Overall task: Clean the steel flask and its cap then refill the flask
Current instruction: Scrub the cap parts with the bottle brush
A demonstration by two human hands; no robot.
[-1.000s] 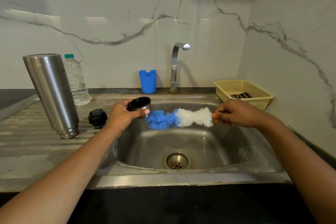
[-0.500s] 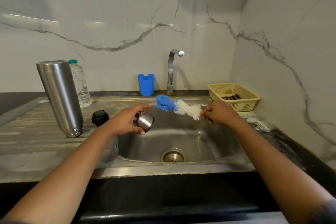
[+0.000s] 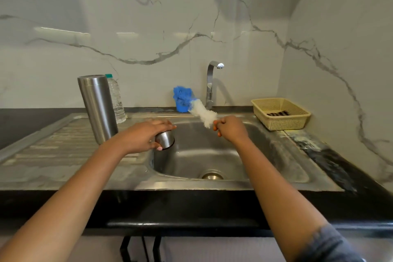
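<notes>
My left hand grips the small steel cap from above, mouth down, at the sink's left rim. My right hand pinches the orange handle of a bottle brush with white and blue bristles. Its blue tip points up and back, in front of the blue holder by the wall. The tall steel flask stands open on the drainboard to the left. The black inner lid is hidden behind my left hand.
A steel sink with a drain lies below my hands. The tap stands at the back. A clear water bottle stands behind the flask. A yellow basket sits on the right counter.
The brush left the cap and swung up toward the back wall. My left hand turned the cap mouth down and moved it left to the sink rim. The camera pulled back.
</notes>
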